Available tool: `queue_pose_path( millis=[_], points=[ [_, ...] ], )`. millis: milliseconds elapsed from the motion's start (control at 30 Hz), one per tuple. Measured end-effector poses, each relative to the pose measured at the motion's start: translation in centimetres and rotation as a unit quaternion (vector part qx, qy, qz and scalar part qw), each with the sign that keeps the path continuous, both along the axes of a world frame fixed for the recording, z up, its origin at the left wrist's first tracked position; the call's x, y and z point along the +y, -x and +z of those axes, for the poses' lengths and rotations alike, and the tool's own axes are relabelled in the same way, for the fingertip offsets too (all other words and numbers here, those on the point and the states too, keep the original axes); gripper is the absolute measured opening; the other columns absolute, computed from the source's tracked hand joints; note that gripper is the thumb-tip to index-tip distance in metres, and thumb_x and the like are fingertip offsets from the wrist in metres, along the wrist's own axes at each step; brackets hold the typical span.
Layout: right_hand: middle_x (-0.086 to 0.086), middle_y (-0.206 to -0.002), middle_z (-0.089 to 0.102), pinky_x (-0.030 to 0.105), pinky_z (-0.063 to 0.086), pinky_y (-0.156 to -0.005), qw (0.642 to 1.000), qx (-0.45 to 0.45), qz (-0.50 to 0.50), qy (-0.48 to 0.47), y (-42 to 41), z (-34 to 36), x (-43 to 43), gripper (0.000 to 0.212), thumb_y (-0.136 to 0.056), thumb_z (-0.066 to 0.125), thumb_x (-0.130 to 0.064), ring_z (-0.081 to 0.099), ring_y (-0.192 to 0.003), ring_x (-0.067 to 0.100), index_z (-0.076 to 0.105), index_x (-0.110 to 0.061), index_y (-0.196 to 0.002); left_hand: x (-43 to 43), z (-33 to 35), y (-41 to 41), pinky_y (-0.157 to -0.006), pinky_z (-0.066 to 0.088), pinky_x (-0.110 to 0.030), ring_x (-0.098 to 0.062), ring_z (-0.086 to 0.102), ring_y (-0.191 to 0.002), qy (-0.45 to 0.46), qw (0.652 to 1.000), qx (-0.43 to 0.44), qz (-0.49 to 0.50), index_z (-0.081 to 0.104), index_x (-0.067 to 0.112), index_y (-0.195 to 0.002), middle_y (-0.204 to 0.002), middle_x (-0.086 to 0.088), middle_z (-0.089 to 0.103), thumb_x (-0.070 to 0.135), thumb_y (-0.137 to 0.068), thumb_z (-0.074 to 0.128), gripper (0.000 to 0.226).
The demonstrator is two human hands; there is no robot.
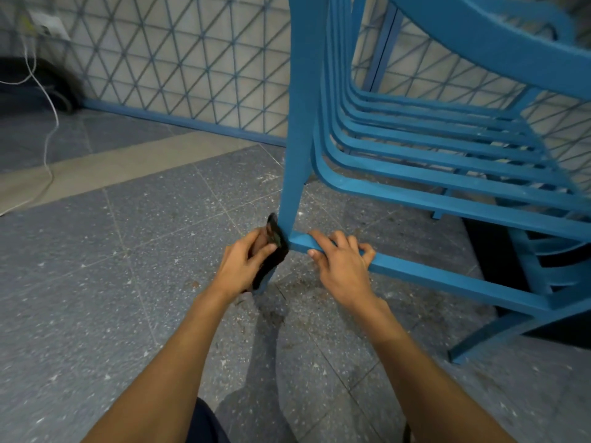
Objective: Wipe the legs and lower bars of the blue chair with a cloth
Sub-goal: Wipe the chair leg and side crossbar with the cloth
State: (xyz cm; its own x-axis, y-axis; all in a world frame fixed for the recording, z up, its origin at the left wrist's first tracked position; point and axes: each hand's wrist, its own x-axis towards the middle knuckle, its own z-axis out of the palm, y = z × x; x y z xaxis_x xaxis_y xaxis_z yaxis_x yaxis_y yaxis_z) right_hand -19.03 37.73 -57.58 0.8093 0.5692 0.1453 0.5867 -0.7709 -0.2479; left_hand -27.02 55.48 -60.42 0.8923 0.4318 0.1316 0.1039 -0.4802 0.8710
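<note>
Left hand [244, 260]: my fingers are curled round the cloth, thumb laid across its front, pressing it to the chair leg from the left.
Cloth [275, 247]: dark, nearly black, bunched in my left palm; 1 end sticks up above my thumb, and the rest wraps the leg at and below the point where the lower bar joins it.
Right hand [340, 266]: my fingers hook over the top of the lower bar, close together, with my thumb on its near face; I grip it just right of the joint.
Chair leg [299, 139]: the near-left leg, running from the top of the view down to its foot on the floor, partly hidden behind my left hand.
Lower bar [441, 281]: runs from that leg away to the right, toward another leg.
Blue chair [447, 161]: slatted seat and back, filling the right side of the view above my hands.
Floor [128, 282]: grey speckled tiles with a pale strip, and brownish grit near the foot of the leg.
Wall [176, 59]: pale, covered by a blue lattice, with a blue base rail.
Cable [49, 123]: white, trailing down at far left.
</note>
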Motion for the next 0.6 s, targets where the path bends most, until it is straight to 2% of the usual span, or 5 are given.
queue_pose_path(
  millis=[100,200,467,533,600],
  points=[
    [-0.003,-0.115,0.049,0.036,0.013,-0.087,1.0,0.0,-0.004,0.004,-0.1,0.0,0.1,0.036,-0.098,0.042,-0.032,0.04,-0.112,0.019,0.046,-0.032,-0.134,-2.4,4.2,-1.3,-0.079,0.048,-0.015,0.008,0.059,-0.09,0.084,0.993,-0.082,0.003,0.056,0.027,-0.108,-0.098,0.015,0.065,0.047,-0.087,0.055,0.028],
    [-0.001,-0.116,0.05,0.036,0.014,-0.087,1.0,-0.005,-0.009,0.012,-0.1,0.0,0.1,0.035,-0.096,0.044,-0.027,0.041,-0.112,0.022,0.05,-0.028,-0.13,-3.6,4.9,-2.4,-0.082,0.047,-0.015,0.001,0.06,-0.099,0.071,0.989,-0.132,0.019,0.051,0.027,-0.114,-0.106,0.012,0.064,0.045,-0.09,0.057,0.031],
    [-0.005,-0.117,0.049,0.035,0.011,-0.089,1.0,-0.008,-0.012,0.01,-0.1,-0.2,0.1,0.037,-0.099,0.037,-0.041,0.039,-0.112,0.017,0.042,-0.038,-0.136,-1.5,-1.8,-0.8,-0.081,0.04,-0.015,-0.012,0.056,-0.103,0.057,0.996,0.063,-0.03,0.049,0.013,-0.128,-0.111,0.002,0.062,0.028,-0.091,0.06,0.042],
    [-0.005,-0.117,0.05,0.035,0.011,-0.089,1.0,-0.008,-0.012,0.01,0.0,-0.3,0.1,0.037,-0.099,0.037,-0.041,0.039,-0.112,0.017,0.043,-0.038,-0.136,-1.0,-1.2,-0.8,-0.066,0.037,-0.005,-0.008,0.054,-0.088,0.057,0.996,0.064,-0.039,0.055,0.008,-0.117,-0.092,0.006,0.062,0.021,-0.09,0.063,0.031],
    [-0.004,-0.116,0.05,0.035,0.011,-0.089,1.0,-0.01,-0.011,0.008,-0.1,-0.3,0.1,0.038,-0.099,0.038,-0.041,0.04,-0.112,0.017,0.043,-0.038,-0.136,-0.9,0.9,-0.8,-0.066,0.041,-0.005,-0.001,0.054,-0.076,0.107,0.992,0.036,-0.049,0.058,0.011,-0.102,-0.081,0.013,0.059,0.018,-0.091,0.061,0.014]
  ],
)
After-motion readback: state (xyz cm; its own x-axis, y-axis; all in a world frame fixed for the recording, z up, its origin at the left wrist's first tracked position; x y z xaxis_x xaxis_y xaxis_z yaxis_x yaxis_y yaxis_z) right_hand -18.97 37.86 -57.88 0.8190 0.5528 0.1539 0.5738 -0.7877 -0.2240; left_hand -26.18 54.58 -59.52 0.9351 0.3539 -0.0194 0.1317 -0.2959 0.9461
